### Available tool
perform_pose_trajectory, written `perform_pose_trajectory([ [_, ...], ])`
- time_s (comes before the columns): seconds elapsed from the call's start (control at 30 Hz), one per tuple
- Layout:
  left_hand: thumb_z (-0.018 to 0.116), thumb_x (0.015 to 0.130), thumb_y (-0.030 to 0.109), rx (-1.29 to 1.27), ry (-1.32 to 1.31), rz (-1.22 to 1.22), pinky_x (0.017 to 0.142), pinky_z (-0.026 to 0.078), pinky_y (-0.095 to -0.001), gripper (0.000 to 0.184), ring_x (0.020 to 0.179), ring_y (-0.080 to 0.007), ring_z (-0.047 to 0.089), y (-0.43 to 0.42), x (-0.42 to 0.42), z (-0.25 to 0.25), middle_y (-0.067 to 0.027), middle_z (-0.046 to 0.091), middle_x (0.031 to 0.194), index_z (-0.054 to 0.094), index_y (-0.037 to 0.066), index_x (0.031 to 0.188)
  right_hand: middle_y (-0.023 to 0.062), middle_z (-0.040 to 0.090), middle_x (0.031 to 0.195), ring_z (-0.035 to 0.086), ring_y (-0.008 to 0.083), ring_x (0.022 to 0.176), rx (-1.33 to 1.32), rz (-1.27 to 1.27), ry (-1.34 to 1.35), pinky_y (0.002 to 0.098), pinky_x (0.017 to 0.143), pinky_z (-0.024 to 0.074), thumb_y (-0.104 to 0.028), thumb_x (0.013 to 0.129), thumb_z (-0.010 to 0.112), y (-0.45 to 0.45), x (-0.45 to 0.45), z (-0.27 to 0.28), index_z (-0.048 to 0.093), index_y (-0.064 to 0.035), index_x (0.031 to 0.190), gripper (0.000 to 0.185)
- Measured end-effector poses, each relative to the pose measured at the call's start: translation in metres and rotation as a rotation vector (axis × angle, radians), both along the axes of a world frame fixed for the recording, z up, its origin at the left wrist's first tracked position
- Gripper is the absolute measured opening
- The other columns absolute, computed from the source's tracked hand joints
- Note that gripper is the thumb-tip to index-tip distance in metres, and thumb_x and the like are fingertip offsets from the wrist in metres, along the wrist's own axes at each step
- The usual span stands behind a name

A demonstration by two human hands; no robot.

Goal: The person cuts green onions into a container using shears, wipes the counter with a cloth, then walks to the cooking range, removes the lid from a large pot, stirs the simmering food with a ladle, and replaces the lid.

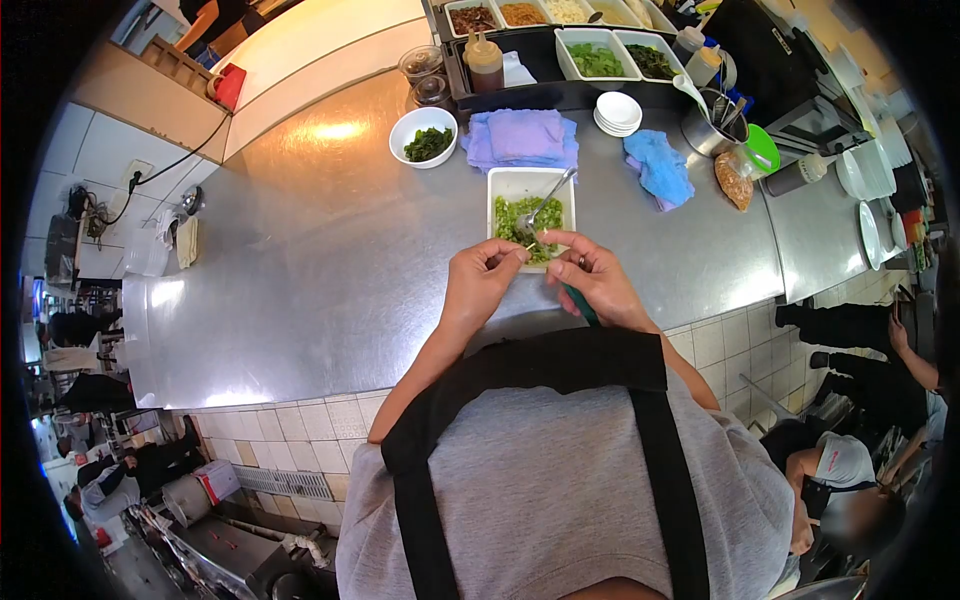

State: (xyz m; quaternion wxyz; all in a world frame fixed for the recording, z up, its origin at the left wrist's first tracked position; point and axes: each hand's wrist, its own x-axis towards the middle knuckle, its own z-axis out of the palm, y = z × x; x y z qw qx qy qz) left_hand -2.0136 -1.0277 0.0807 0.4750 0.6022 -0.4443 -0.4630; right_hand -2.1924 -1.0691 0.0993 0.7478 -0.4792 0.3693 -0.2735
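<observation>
A square white tub (493, 205) holds chopped green onion (515, 212), with a metal spoon (546, 203) leaning in it. Over the tub's near edge, my left hand (478, 283) is closed, thumb and fingertip pinched on something too small to make out. Just to its right, my right hand (602, 284) is curled around a green-handled tool (580, 304); the rest of that tool is hidden. The fingertips of both hands are close together above the onion.
Behind the tub lie folded purple cloths (522, 138); a bowl of dark greens (428, 144) stands left of them. To the right are small white dishes (618, 113), a blue cloth (659, 168) and a utensil pot (714, 125). Ingredient tubs (597, 55) line the back. Co-workers stand behind on the right.
</observation>
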Motion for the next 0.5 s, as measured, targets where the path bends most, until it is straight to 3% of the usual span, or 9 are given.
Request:
perform_pose_trajectory([
  [0.17, 0.063, 0.085, 0.014, 0.025, -0.026, -0.014, 0.053, 0.035, -0.0181, 0.015, 0.059, -0.0021, 0.046, 0.0, 0.0, 0.006, 0.0024, 0.059, 0.068, 0.066, -0.001, 0.086, 0.0029, 0.053, 0.075, 0.047, 0.008, 0.05, 0.034, 0.05, -0.015, 0.0203, 0.042, 0.0365, -0.01, 0.089, 0.056, 0.001, 0.004, -0.002, 0.051, -0.0087, 0.121, 0.033],
  [0.5, 0.064, 0.082, 0.012, 0.011, 0.015, 0.006, 0.053, 0.04, -0.0209, 0.015, 0.059, -0.004, 0.048, 0.0, -0.001, 0.005, -0.0006, 0.059, 0.065, 0.066, -0.002, 0.085, 0.0038, 0.054, 0.076, 0.048, 0.0083, 0.05, 0.024, -0.04, -0.012, 0.021, 0.041, 0.037, -0.012, 0.089, 0.056, -0.002, 0.0, -0.004, 0.051, -0.0082, 0.119, 0.031],
])
